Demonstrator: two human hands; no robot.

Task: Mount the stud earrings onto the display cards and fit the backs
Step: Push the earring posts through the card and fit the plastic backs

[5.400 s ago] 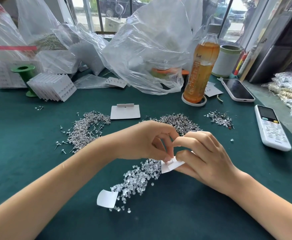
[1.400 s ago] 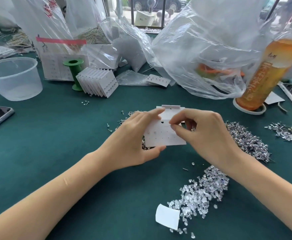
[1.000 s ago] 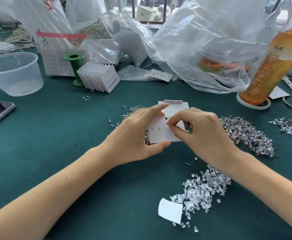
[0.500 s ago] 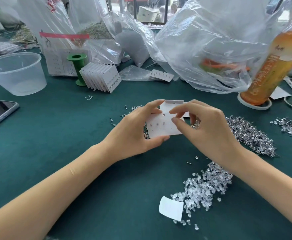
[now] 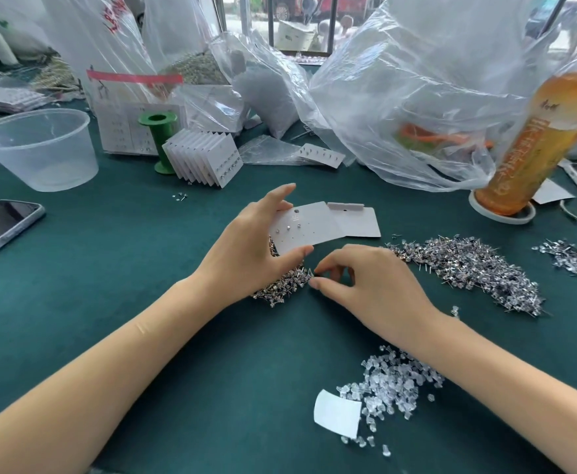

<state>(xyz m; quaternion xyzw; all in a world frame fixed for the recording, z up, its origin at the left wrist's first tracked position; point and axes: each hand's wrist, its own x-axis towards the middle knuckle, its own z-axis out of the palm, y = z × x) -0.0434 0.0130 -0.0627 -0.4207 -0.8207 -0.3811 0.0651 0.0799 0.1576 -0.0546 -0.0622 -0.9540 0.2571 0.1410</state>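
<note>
Holding display card [image 5: 309,227] in left hand [image 5: 249,249], right hand [image 5: 366,285] fingertips pinching at stud earrings [image 5: 285,285].

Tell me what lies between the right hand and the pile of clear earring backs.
Only bare green table cloth, in the head view: the right hand sits above the clear earring backs with nothing between.

Both bare forearms reach in from the bottom corners toward mid-frame. The left hand [image 5: 246,248] sits just above centre, index finger stretched up, thumb tucked under a white card [image 5: 309,229] it pinches. The right hand [image 5: 372,285] hovers just right of centre, palm down, fingers curled, thumb and fingertips nearly meeting.
</note>
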